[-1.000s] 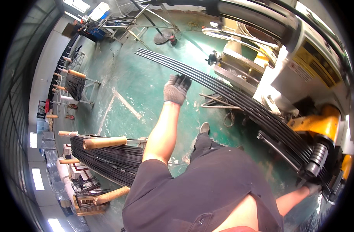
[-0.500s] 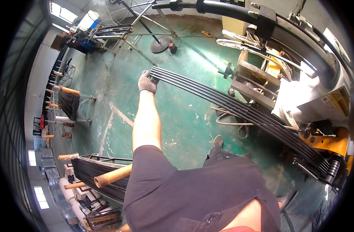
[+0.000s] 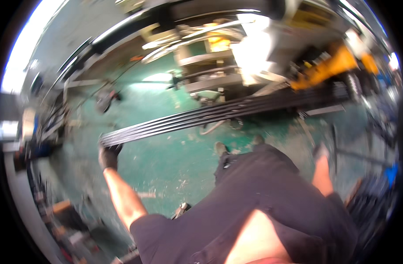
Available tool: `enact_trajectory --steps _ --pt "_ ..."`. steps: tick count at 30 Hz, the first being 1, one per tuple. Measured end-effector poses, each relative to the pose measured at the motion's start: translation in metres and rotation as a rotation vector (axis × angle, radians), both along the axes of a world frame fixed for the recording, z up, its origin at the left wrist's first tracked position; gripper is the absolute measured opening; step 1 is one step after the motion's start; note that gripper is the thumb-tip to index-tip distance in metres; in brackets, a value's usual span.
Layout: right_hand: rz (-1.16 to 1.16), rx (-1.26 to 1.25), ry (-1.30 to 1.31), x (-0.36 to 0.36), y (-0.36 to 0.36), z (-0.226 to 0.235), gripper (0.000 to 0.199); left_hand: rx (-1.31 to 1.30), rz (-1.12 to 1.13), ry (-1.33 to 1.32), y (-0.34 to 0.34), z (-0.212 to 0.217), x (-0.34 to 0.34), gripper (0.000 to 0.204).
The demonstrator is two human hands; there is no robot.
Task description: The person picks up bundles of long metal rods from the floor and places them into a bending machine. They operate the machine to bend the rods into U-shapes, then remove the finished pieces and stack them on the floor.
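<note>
In a grey work glove, my left hand (image 3: pixel 108 155) is closed around the left end of several long black rods (image 3: pixel 184 122). The rods lie side by side and run slantwise across the view to the machine at right. Their far end is blurred among the machine's parts. My right hand (image 3: pixel 321 153) hangs lower right, near the side of my body and below the rods. Motion smears its fingers, and I cannot make out anything in it.
A machine with a yellow-orange frame (image 3: pixel 327 70) stands at the far right. Metal clamp bars (image 3: pixel 212 70) and pale hoses sit beyond the rods. A dark round base (image 3: pixel 103 101) rests on the green floor (image 3: pixel 166 171) at left. Dark stacked material (image 3: pixel 371 202) is at lower right.
The view has turned right, so the machine and rods sit farther left and the rods slant the other way. My left hand keeps hold of the rods. My right hand has come into view.
</note>
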State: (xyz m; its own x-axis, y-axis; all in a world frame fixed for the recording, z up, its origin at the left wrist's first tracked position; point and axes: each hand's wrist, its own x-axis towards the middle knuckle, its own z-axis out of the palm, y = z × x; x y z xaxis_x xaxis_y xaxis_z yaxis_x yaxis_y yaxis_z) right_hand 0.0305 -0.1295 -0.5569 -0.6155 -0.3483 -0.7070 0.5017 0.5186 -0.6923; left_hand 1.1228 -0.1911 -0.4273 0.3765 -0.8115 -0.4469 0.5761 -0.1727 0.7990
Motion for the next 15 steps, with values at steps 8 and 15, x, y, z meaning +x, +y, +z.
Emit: enact_trajectory --steps 8,15 --pt "-0.011 0.069 0.068 0.043 -0.037 0.046 0.031 -0.13 0.463 0.047 -0.036 0.018 -0.122 0.071" --pt "0.043 0.211 -0.041 -0.059 -0.059 -0.013 0.031 -0.007 0.464 0.308 -0.034 -0.093 -0.328 0.077"
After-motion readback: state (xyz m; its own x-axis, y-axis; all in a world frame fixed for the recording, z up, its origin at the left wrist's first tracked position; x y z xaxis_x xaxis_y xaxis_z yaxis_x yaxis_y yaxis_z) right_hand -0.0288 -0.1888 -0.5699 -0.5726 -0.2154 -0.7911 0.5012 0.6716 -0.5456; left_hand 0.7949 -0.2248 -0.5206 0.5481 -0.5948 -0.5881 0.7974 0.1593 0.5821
